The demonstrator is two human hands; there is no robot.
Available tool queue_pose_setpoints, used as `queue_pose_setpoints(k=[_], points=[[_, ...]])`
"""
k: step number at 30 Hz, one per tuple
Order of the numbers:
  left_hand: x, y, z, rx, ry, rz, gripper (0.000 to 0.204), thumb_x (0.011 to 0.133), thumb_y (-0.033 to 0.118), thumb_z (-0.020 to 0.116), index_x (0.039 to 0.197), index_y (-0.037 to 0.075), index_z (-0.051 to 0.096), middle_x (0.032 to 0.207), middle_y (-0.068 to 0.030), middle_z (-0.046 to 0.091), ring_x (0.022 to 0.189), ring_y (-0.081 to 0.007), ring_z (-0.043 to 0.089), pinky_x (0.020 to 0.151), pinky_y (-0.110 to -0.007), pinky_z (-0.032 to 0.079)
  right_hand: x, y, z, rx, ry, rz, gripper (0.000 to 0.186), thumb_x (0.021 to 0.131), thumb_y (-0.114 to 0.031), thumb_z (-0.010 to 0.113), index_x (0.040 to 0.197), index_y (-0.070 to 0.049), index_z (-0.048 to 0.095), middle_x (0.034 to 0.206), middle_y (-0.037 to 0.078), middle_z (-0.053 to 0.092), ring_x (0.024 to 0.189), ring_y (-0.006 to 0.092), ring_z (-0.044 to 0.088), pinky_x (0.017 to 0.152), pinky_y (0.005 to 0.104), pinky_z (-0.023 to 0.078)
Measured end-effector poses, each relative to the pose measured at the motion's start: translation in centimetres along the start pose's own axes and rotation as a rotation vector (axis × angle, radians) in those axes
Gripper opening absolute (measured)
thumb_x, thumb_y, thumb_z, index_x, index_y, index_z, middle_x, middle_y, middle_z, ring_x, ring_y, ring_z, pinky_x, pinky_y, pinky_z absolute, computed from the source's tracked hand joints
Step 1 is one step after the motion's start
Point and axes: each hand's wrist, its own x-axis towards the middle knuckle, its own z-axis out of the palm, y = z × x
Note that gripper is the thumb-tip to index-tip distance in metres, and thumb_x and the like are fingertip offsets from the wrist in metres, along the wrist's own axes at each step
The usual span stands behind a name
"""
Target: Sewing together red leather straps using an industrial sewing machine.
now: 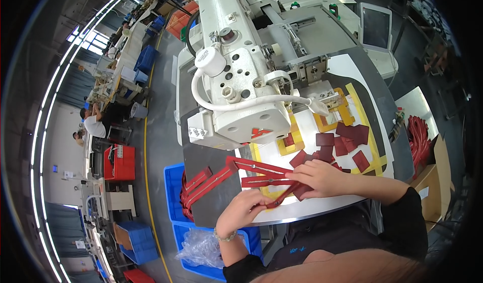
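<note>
My left hand [241, 211], with a bead bracelet at its wrist, is closed on a loop of dark red zipper strip at the table's front edge. My right hand [322, 178] pinches the strips farther right, its fingertips at their ends; its palm side is hidden. The red zipper strips [264, 167], with a pale line of teeth along them, run leftward across the table and hang over its left side. Beside my right hand several small dark red pieces [324, 139] lie loosely overlapped on the white, yellow-taped work surface [314, 202].
A large white sewing machine [241, 81] stands close ahead of my hands. Blue bins [176, 182] are at the left, one with clear plastic bags [201, 245]. At the right are a cardboard box [436, 182] and a bundle of red strips [420, 142]. People sit at benches far left.
</note>
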Motion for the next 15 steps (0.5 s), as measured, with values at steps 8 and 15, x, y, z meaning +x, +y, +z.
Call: queue_pose_setpoints(k=[8,15], points=[[-0.8,3.4,-3.2,0.082,0.092,0.069,0.012,0.071,0.009,0.077,0.078,0.007,0.067,0.075,-0.0047,0.062,0.063,-0.0235,0.061,0.056,-0.032,0.048,-0.1,-1.1,-3.2,0.227,-0.22,0.152,0.022,0.084,-0.02,0.065,0.101,-0.007,0.067,0.086,0.008,0.066,0.081,0.026,0.066,0.07,0.0369,0.052],[6.3,3.4,2.6,0.482,0.524,0.412,0.017,0.071,0.004,0.069,0.087,0.005,0.066,0.083,-0.003,0.065,0.065,-0.0169,0.06,0.057,-0.028,0.046,-2.2,3.2,-7.1,-0.143,0.39,0.29,0.032,0.079,-0.002,0.06,0.11,-0.004,0.067,0.109,0.014,0.068,0.086,0.0271,0.067,0.075,0.0332,0.054]])
